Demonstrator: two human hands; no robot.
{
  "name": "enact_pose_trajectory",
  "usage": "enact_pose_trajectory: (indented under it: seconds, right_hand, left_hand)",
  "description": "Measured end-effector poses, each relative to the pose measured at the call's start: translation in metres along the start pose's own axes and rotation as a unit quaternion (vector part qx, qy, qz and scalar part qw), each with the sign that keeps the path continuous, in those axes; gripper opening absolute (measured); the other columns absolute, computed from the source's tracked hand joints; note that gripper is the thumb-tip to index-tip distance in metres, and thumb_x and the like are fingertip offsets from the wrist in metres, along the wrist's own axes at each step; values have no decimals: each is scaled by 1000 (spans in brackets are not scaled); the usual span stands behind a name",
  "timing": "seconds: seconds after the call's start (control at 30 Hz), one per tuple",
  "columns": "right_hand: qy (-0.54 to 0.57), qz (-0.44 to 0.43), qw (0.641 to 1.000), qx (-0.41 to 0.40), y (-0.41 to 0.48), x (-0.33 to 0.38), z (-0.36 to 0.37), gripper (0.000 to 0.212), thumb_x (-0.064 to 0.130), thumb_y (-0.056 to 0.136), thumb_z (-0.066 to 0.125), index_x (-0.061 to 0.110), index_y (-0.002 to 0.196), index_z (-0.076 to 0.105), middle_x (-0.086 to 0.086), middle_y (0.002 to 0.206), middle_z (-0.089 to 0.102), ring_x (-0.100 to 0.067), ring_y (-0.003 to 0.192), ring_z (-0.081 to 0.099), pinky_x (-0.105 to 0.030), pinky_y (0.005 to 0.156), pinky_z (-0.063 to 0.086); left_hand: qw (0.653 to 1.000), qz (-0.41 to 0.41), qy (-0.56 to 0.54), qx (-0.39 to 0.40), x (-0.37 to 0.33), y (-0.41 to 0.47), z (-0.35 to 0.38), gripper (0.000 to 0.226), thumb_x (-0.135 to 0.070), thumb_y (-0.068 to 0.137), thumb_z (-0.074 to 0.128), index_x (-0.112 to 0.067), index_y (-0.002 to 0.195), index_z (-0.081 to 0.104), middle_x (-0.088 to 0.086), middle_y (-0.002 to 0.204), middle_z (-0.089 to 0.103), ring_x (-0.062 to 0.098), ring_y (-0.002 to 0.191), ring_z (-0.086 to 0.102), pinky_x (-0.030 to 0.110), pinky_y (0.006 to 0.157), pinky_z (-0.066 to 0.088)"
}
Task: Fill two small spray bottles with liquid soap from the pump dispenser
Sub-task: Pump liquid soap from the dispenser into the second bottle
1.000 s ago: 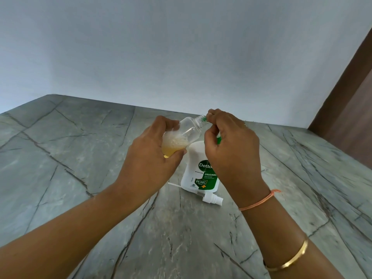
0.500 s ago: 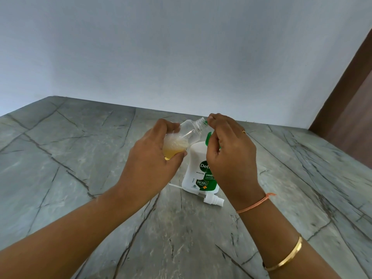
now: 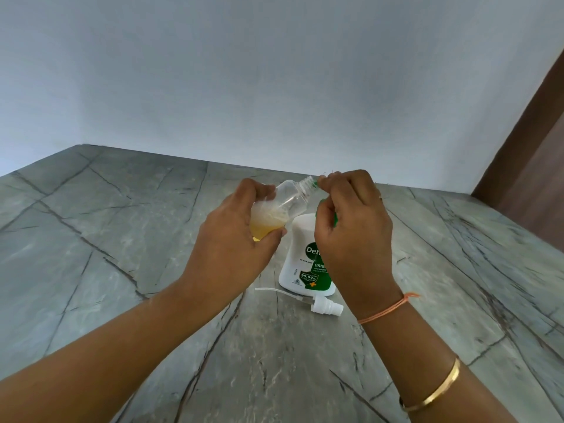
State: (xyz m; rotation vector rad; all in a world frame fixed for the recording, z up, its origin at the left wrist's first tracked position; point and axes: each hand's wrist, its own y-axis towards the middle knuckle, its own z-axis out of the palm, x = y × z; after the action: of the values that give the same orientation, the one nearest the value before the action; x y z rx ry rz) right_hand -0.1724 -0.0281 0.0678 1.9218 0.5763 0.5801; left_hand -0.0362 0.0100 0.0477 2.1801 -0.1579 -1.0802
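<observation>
1. My left hand (image 3: 235, 239) grips the small clear plastic spray bottle (image 3: 287, 199), tilted toward my right hand (image 3: 351, 227).
2. My right hand grasps the green pump (image 3: 335, 219) of the white plastic dispenser (image 3: 300, 239); I should press slowly, nozzle inside the bottle mouth.

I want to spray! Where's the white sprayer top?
In the head view, the white sprayer top lies on the stone counter, in front of the soap dispenser, right of centre.
</observation>
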Motion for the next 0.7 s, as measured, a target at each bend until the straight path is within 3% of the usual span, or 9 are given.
enact_pose_trajectory:
  seconds: [0.23, 0.43, 0.7]
  right_hand:
    - [21, 12, 999, 29, 5, -1, -4, 18, -9, 73, 56, 0, 87, 64, -16, 89, 59, -27, 73, 60, -22, 60, 40]
    - [20, 16, 999, 34, 10, 2, -8, 16, -8, 74, 58, 1, 86, 64, -15, 89, 59, -25, 71, 58, -23, 57, 43]
    - [9, 6, 1000, -20, 0, 4, 2, 18, -8, 71, 54, -2, 85, 64, -18, 85, 60, -30, 72, 59, -28, 61, 47]
  left_hand:
    - [1000, -3, 8, 1, 0, 0, 0, 47, -24, 73, 75, -24, 113, 50, -7, 115, 60, 13, 94, 58, 32, 75, 55]
    - [1000, -3, 12, 3, 1, -1, 2, 47, -25, 73, 75, -26, 112, 50, -9, 114, 59, 10, 91, 56, 20, 72, 51]
    - [1000, -8, 0, 4, -1, -1, 0, 47, -22, 73, 75, -23, 113, 50, -6, 114, 60, 13, 94, 58, 34, 76, 55]
